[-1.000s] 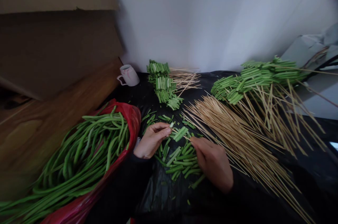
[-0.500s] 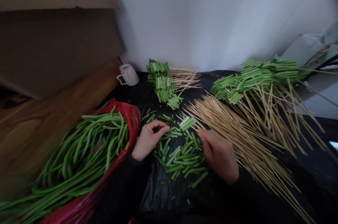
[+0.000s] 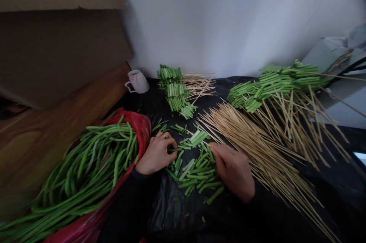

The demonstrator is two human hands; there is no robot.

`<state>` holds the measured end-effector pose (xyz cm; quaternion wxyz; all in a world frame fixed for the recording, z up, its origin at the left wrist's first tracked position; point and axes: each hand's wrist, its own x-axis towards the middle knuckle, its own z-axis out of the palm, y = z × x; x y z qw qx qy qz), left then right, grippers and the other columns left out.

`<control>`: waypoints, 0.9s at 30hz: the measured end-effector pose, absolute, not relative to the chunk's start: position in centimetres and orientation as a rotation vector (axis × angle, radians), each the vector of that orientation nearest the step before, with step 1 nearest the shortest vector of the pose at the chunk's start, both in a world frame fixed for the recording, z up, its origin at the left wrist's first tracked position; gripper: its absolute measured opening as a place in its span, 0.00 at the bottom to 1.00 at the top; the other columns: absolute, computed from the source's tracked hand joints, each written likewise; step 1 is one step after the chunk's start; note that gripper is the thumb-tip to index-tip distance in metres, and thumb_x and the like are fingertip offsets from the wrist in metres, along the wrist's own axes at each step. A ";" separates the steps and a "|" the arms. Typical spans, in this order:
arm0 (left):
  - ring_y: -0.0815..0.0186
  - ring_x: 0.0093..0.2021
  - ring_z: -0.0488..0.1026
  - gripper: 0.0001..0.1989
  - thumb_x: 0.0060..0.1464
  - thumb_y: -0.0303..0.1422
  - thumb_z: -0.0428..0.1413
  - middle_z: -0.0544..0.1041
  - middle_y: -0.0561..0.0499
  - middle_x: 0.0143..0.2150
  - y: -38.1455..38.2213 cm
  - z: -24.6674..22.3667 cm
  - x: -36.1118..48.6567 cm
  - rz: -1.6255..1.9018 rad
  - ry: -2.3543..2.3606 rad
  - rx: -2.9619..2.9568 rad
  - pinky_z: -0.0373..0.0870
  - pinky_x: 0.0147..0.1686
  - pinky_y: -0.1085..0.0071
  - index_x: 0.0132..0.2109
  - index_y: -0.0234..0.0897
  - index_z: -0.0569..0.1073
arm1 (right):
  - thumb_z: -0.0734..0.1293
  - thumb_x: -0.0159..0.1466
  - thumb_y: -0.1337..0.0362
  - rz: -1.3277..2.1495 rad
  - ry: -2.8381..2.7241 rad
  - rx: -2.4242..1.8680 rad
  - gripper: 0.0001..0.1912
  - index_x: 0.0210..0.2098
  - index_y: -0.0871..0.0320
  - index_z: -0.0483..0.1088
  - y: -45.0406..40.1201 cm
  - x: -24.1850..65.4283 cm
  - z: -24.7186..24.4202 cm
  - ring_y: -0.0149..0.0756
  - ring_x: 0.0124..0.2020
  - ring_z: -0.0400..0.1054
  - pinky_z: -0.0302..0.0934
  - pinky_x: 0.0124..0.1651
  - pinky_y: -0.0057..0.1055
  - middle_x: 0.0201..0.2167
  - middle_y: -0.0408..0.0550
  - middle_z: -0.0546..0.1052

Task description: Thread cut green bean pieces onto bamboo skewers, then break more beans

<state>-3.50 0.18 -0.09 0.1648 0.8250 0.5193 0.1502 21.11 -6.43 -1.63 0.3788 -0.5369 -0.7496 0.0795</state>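
Note:
My right hand [image 3: 234,168] pinches a bamboo skewer near its blunt end. Several cut green bean pieces [image 3: 198,137] sit side by side on that skewer, pointing away to the left. My left hand [image 3: 156,153] is closed at the fingertips on a short green bean piece [image 3: 174,149], partly hidden by the fingers. Between and below both hands lies a loose heap of cut bean pieces [image 3: 200,174] on black plastic sheeting [image 3: 171,216].
Long whole beans [image 3: 94,163] fill a red plastic bag [image 3: 144,124] at left. Bare skewers [image 3: 257,147] lie at right. Finished bean skewers form a small stack [image 3: 175,92] and a larger stack [image 3: 274,82] by the wall. A white mug [image 3: 138,81] stands at back left.
My left hand has moved down and left, its fingers now curled over a bean piece. The skewer in my right hand has shifted slightly left and down.

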 end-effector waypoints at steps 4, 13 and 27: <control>0.59 0.42 0.71 0.03 0.51 0.33 0.60 0.77 0.49 0.35 0.4 0.1 -2.9 0.812 1.381 2.087 0.62 0.48 0.64 0.34 0.41 0.79 | 0.55 0.69 0.69 0.219 -1.916 -1.381 0.15 0.43 0.57 0.73 -6.5 21.0 -1.5 0.32 0.35 0.72 0.62 0.41 0.27 0.33 0.47 0.77; 0.66 0.33 0.74 0.14 0.44 0.37 0.67 0.81 0.49 0.31 -0.2 -0.2 -0.9 1.126 1.090 0.983 0.69 0.40 0.68 0.37 0.34 0.81 | 0.56 0.69 0.70 0.223 -1.952 -1.340 0.14 0.43 0.59 0.73 -6.6 20.8 -1.7 0.33 0.36 0.72 0.62 0.43 0.28 0.32 0.47 0.76; 0.69 0.33 0.74 0.13 0.41 0.34 0.69 0.81 0.48 0.32 -0.3 -0.3 -0.7 1.110 1.000 0.765 0.69 0.37 0.73 0.36 0.33 0.81 | 0.58 0.66 0.72 0.216 -1.985 -1.367 0.14 0.43 0.57 0.73 -6.8 20.5 -1.8 0.32 0.34 0.72 0.62 0.40 0.27 0.32 0.45 0.76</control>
